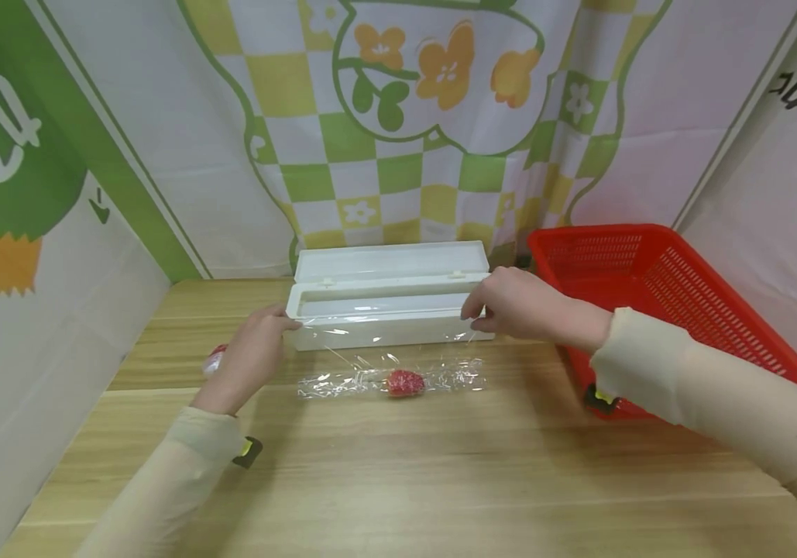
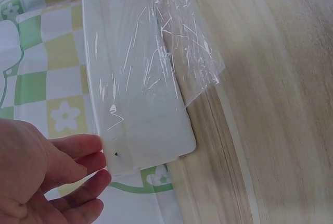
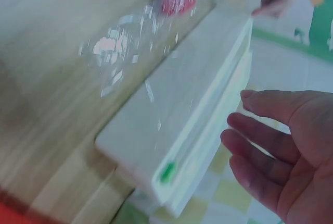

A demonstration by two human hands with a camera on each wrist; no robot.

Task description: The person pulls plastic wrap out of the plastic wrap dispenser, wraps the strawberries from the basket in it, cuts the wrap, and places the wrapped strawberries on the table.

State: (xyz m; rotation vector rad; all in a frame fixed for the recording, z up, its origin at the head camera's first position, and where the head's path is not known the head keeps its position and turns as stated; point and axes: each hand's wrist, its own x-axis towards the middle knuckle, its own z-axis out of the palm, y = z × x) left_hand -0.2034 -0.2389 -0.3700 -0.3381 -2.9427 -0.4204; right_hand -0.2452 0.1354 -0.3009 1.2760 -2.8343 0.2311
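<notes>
A long white cling film box (image 1: 398, 280) stands on the table with its lid (image 1: 391, 262) tipped back. Clear film (image 2: 197, 52) hangs over its front side. At the box's left end is my left hand (image 1: 252, 353), its loosely bent fingertips touching the corner. My right hand (image 1: 520, 304) hovers by the other end; in the right wrist view its fingers (image 3: 260, 130) are loosely bent and apart from the box. In front lies a strip of crumpled clear film (image 1: 349, 383) around a red strawberry-like fruit (image 1: 405, 383).
To the right stands a red plastic basket (image 1: 733, 310), partly behind my right sleeve. A small red-and-white thing (image 1: 214, 359) sits left of my left hand, partly hidden by it. Behind the wooden table (image 1: 398, 480) hangs a patterned cloth (image 1: 398, 170).
</notes>
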